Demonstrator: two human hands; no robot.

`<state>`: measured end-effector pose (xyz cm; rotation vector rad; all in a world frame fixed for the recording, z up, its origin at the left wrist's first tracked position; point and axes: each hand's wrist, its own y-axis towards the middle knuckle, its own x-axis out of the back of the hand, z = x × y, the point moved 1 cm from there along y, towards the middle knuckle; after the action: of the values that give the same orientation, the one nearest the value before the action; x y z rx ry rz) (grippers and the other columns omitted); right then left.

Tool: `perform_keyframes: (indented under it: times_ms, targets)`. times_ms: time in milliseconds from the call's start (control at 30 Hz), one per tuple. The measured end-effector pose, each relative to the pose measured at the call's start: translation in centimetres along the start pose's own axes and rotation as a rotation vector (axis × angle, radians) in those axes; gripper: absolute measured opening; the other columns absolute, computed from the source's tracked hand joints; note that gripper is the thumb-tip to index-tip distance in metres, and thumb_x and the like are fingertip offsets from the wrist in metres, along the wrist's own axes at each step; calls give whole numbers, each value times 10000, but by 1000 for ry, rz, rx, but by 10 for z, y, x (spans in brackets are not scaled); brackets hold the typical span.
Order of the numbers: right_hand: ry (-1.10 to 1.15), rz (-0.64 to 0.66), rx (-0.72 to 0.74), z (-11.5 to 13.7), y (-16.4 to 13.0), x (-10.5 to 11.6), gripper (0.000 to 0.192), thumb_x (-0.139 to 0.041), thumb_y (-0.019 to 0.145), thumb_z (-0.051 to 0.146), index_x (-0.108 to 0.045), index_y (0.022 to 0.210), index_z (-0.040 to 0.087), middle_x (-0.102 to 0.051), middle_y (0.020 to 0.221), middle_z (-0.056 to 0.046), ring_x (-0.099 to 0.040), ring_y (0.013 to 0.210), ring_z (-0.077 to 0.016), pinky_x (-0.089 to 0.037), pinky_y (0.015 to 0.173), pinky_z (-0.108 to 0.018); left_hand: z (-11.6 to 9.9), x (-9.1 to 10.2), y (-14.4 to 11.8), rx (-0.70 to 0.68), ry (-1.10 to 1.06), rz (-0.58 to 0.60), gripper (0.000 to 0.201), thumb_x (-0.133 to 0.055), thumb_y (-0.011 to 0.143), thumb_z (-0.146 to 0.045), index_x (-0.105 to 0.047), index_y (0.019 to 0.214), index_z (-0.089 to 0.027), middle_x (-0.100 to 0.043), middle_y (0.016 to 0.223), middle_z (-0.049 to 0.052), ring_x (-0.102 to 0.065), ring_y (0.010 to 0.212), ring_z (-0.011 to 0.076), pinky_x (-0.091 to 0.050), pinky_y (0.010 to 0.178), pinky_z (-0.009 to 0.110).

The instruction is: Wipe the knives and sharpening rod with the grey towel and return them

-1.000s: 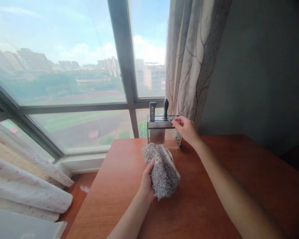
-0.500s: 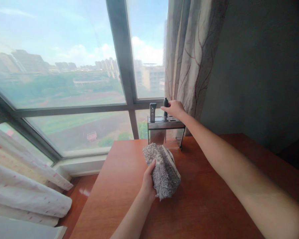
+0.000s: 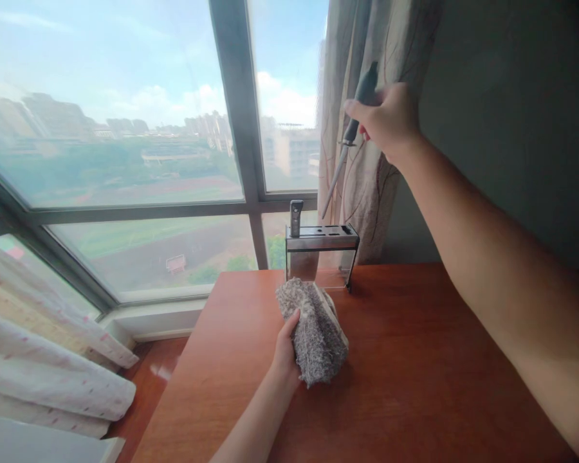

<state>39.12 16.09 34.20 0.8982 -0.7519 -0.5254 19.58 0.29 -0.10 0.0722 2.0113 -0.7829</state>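
Raised in front of the curtain, my right hand (image 3: pixel 393 122) grips the dark handle of a sharpening steel (image 3: pixel 340 173). Its thin grey rod points down and to the left, clear of the knife block below. That knife block (image 3: pixel 322 243) has a slotted top and see-through sides, and stands at the far edge of the table. One knife (image 3: pixel 296 217) sits upright in its left slot, its broad blade partly visible through the side. Over the table, my left hand (image 3: pixel 288 350) is closed round a bunched grey fluffy cloth (image 3: pixel 321 334), thumb on top. The cloth hides the block's lower left corner.
The reddish-brown wooden table (image 3: pixel 395 386) fills the lower middle. Behind it rise a large framed window (image 3: pixel 139 207) and a grey patterned curtain (image 3: pixel 367 193). A pale curtain (image 3: pixel 53 366) hangs at the lower left, with a dark wall (image 3: pixel 506 116) on the right.
My right hand has drawn the sharpening steel up out of the knife block and lifted it to the upper right. My left hand and the cloth have stayed almost in place.
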Motion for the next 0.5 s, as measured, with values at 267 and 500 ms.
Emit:
perform_keyframes:
  times_ms: [267,500]
  targets:
    - [230,-153,-87,10,-136,64,276,-611,847,465,-646,711,228,-604,583,6,-554,461,-142,-426,444,-280,-5,-2,1,-103,-119,185,418,-544,875,-430,-642,1149,-130,-753,979,114,-685,994,288,-489,960,440]
    - [404,-428,-386,-5,-265,69,218,-720,747,405,-654,702,202,-556,532,30,-487,401,-121,-400,407,-273,-3,-4,4,-143,-141,230,432,-518,886,-457,-636,1172,-156,-738,1048,96,-642,1089,281,-444,1023,451]
